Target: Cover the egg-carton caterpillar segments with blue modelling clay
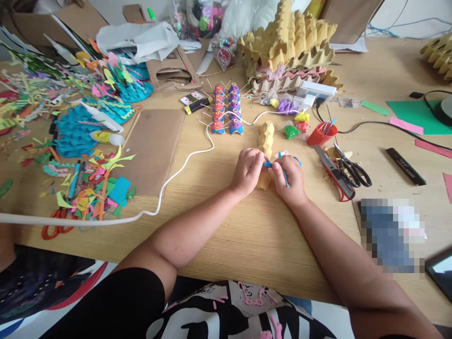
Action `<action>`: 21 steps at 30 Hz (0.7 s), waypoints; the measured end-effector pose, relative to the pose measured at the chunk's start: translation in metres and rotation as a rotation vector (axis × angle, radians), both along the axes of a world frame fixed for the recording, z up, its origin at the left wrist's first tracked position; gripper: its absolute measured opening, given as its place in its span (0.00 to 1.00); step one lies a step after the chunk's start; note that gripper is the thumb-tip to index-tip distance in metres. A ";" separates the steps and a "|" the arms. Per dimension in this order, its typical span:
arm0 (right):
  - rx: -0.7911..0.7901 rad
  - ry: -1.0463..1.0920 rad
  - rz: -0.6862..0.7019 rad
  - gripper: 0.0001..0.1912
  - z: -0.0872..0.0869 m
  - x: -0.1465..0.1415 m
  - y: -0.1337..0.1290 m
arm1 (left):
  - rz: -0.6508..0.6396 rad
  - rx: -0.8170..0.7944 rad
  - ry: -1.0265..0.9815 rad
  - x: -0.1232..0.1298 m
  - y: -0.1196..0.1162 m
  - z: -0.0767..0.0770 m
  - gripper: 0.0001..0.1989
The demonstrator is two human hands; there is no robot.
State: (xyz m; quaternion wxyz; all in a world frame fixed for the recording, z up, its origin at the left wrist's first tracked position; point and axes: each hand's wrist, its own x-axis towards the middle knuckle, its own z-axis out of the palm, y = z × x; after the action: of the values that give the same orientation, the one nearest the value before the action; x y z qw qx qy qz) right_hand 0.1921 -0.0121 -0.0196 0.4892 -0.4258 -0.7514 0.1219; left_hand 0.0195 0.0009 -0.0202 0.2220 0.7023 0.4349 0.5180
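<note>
Near the middle of the table, my left hand [248, 172] is closed, its fingertips pinching a small blue piece [267, 165]. My right hand [291, 180] is closed around a thin blue stick [285, 177], and its fingertips meet the blue piece too. A yellow egg-carton strip [266, 137] lies upright in view just beyond and partly beneath my hands; its middle is hidden by them. Farther back stand two painted carton strips, one red and blue [218, 109], one purple and blue [235, 109], with pins sticking out.
A white cable [183, 165] crosses the table on the left beside a cardboard sheet [155, 150]. Paper scraps [88, 197] lie farther left. Right of my hands are a red cup [319, 134], a cutter [334, 174] and black scissors [355, 172]. Egg trays [286, 42] are stacked behind.
</note>
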 end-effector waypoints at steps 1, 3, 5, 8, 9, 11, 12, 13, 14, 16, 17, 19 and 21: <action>-0.019 0.020 -0.003 0.24 0.001 0.000 0.000 | 0.005 0.010 0.002 0.000 0.000 0.000 0.38; -0.059 0.066 -0.013 0.25 0.002 0.000 0.000 | 0.006 0.045 -0.003 -0.001 0.001 0.000 0.36; -0.090 0.109 -0.025 0.27 0.002 0.000 0.000 | -0.011 0.083 -0.005 -0.001 0.000 0.000 0.31; -0.115 0.139 -0.020 0.29 0.002 0.000 0.001 | -0.041 0.123 0.032 0.000 -0.001 0.000 0.27; -0.120 0.141 -0.011 0.30 0.002 -0.001 0.001 | -0.045 0.132 0.049 0.000 -0.001 0.000 0.27; -0.124 0.139 0.013 0.30 0.002 -0.001 0.000 | -0.047 0.148 0.073 0.000 -0.002 0.000 0.25; -0.125 0.139 0.023 0.30 0.002 -0.002 0.000 | -0.046 0.153 0.078 0.000 -0.002 0.000 0.25; -0.124 0.139 0.030 0.30 0.002 -0.002 0.000 | -0.043 0.159 0.076 0.000 -0.001 -0.001 0.24; -0.124 0.139 0.034 0.29 0.002 -0.002 0.000 | -0.038 0.166 0.070 0.000 -0.001 -0.001 0.24; -0.125 0.129 0.038 0.27 0.002 -0.002 0.000 | -0.021 0.176 0.051 0.000 0.000 -0.003 0.23; -0.123 0.116 0.040 0.26 0.001 -0.002 0.001 | -0.011 0.180 0.043 0.001 0.001 -0.004 0.24; -0.111 0.080 0.046 0.24 0.001 -0.002 0.001 | 0.008 0.188 0.027 0.001 0.002 -0.005 0.24; -0.094 0.054 0.056 0.24 0.001 -0.002 0.001 | 0.018 0.193 0.009 0.002 0.002 -0.007 0.24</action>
State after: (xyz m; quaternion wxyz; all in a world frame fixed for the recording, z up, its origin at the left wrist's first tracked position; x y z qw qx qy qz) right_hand 0.1901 -0.0108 -0.0190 0.4852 -0.4236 -0.7430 0.1819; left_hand 0.0211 0.0034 -0.0268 0.1468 0.7188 0.3902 0.5563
